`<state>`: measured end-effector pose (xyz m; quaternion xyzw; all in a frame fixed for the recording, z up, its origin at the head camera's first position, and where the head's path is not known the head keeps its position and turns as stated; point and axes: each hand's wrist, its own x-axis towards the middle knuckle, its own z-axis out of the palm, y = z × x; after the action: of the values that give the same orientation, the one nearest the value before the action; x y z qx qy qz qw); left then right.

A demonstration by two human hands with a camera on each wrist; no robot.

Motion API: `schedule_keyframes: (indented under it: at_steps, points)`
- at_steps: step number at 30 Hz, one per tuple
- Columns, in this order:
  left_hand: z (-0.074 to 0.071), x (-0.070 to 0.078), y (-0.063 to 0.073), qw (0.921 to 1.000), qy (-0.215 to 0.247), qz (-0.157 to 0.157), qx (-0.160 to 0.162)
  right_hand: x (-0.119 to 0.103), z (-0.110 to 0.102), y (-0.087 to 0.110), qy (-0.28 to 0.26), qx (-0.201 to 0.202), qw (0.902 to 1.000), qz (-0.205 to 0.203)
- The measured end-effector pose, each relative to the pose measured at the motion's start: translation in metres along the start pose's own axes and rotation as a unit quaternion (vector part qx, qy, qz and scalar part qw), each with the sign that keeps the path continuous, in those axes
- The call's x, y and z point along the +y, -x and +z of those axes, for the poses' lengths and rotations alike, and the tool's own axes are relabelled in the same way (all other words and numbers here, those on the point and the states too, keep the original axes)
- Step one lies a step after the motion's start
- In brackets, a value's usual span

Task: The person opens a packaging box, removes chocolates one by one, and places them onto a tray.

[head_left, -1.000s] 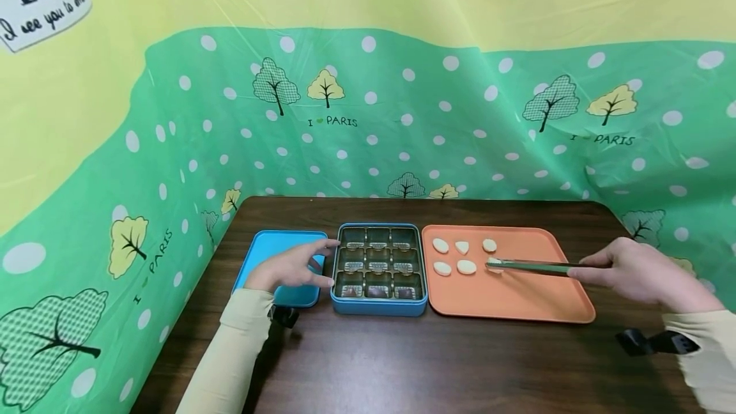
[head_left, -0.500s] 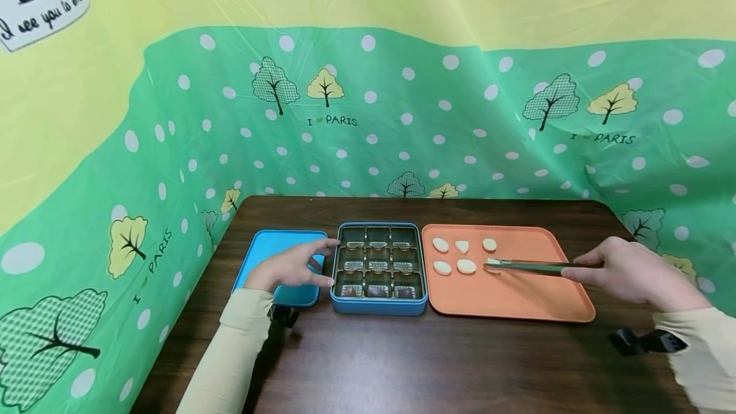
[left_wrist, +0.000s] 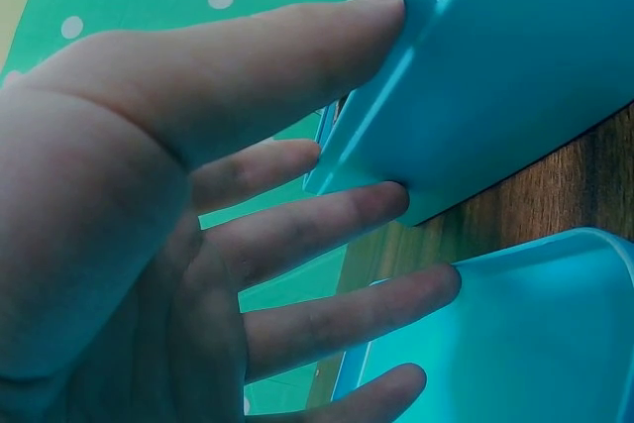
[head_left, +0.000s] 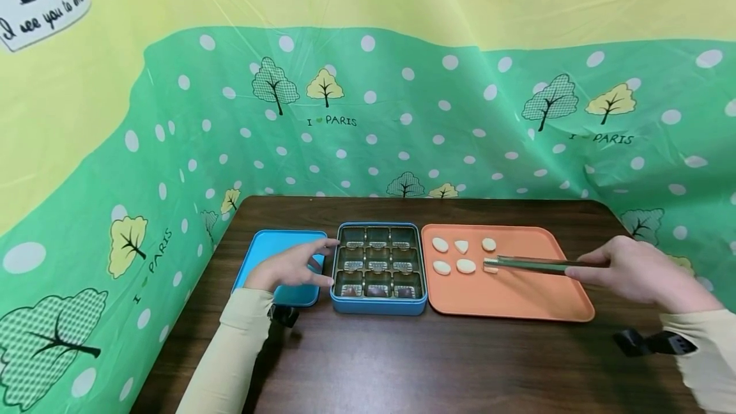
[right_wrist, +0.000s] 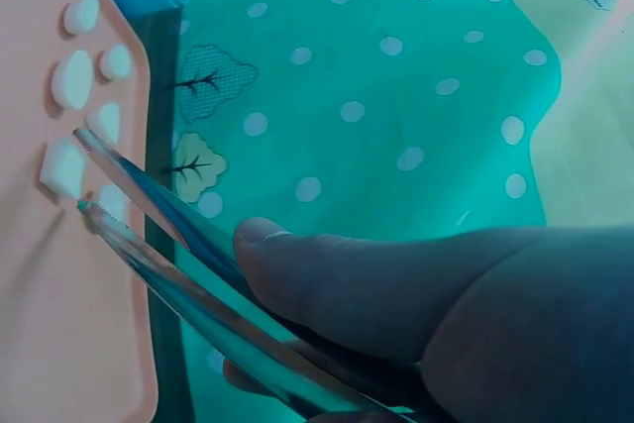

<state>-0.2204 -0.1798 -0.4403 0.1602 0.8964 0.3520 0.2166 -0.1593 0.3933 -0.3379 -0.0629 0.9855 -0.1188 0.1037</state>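
My right hand grips long metal tweezers over the orange tray. In the right wrist view the tweezer tips stand apart, one on each side of a white piece; contact is hard to tell. Several more small white pieces, rounded or wedge-shaped, lie on the tray's left half. My left hand has its fingers spread, with thumb and index fingertip against the left side of a blue box. A clear divided insert fills the box; dark patches show in its front compartments, too unclear to name.
A blue lid lies left of the box, partly beneath my left hand. Box and tray sit side by side on the dark wooden table. A patterned green and yellow cloth hangs behind.
The tweezer tips have spread wider around the white piece, which now shows a narrower side. My right hand has shifted only slightly. My left hand stays at the box.
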Motion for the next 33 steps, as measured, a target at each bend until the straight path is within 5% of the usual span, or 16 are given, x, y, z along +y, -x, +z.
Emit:
schedule_keyframes:
  at_steps: [10, 26, 33]
  points:
    - [0.001, 0.000, 0.002, 0.9999, 0.005, -0.008, 0.005, -0.020, -0.003, 0.010, -0.002, 0.044, 0.9990, -0.003]
    - [-0.001, 0.001, 0.000, 1.0000, 0.001, 0.004, 0.000, -0.099, -0.007, 0.003, -0.038, 0.038, 0.9935, -0.100]
    - [-0.001, -0.001, -0.001, 1.0000, 0.001, 0.006, -0.002, -0.138, -0.001, -0.010, -0.039, 0.034, 0.9833, -0.174]
